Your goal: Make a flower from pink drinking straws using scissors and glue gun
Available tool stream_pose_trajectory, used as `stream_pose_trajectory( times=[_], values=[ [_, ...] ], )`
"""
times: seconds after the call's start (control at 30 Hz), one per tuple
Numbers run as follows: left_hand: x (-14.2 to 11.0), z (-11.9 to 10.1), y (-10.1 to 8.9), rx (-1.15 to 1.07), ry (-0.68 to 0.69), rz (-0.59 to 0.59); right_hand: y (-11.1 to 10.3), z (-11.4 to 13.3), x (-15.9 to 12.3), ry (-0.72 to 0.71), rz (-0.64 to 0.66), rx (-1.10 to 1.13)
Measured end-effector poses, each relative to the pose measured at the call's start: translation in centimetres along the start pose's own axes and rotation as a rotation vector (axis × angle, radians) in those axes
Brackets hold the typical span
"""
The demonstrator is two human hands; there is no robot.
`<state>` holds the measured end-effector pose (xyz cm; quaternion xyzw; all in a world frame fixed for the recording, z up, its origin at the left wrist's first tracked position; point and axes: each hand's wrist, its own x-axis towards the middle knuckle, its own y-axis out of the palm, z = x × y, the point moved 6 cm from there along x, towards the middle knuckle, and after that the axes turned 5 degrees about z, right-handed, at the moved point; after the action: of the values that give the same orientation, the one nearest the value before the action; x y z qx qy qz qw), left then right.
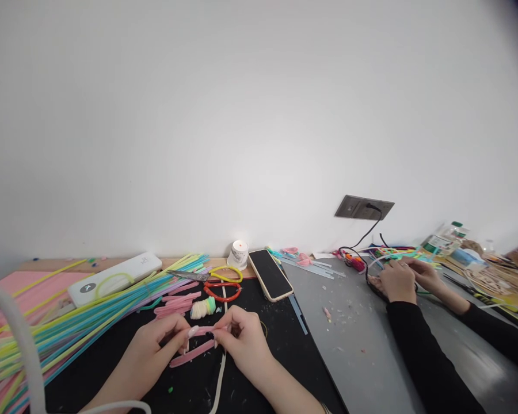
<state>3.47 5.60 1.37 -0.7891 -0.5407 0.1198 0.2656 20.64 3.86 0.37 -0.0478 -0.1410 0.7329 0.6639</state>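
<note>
My left hand (153,351) and my right hand (247,339) are close together over the black mat (280,351). Both pinch a pink pipe cleaner (193,353) between thumb and fingertips; one length of it hangs below the grip, slanting to the left. Just beyond my fingers lie a bundle of short pink pipe cleaners (176,305) and a small coil of pale yellow and green pipe cleaner (202,308). Scissors with one yellow and one red handle (224,292) rest behind these. My fingers partly hide the bend in the held piece.
Long coloured pipe cleaners (90,316) spread across the left side beside a white box (116,277). A phone (270,275) and a white paper cup (239,255) stand toward the wall. At right, a co-worker's hands (399,280) handle something over the grey table (349,345). A white cable (219,385) crosses the mat.
</note>
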Motion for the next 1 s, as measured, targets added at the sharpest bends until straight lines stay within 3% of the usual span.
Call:
stream_pose_trajectory(
  times=[0.23,0.4,0.53,0.8,0.9,1.0],
  values=[
    [0.0,0.3,0.3,-0.091,-0.026,0.015,0.4,-0.8,0.3,0.106,0.051,0.225],
    [-0.1,-0.4,0.2,-0.042,0.047,-0.007,0.7,-1.0,0.5,0.189,0.081,0.368],
    [-0.2,-0.8,-0.2,0.024,0.090,-0.047,0.8,-1.0,0.6,0.202,0.102,0.401],
    [-0.2,-0.6,-0.1,0.029,0.032,-0.026,0.7,-1.1,0.6,0.181,0.110,0.383],
    [-0.2,-0.1,-0.4,-0.012,0.004,-0.055,-0.5,-0.8,1.1,0.116,0.051,0.383],
    [-0.1,0.8,-0.6,-0.054,-0.027,-0.083,-3.4,-0.1,1.5,0.000,-0.149,0.422]
  ],
)
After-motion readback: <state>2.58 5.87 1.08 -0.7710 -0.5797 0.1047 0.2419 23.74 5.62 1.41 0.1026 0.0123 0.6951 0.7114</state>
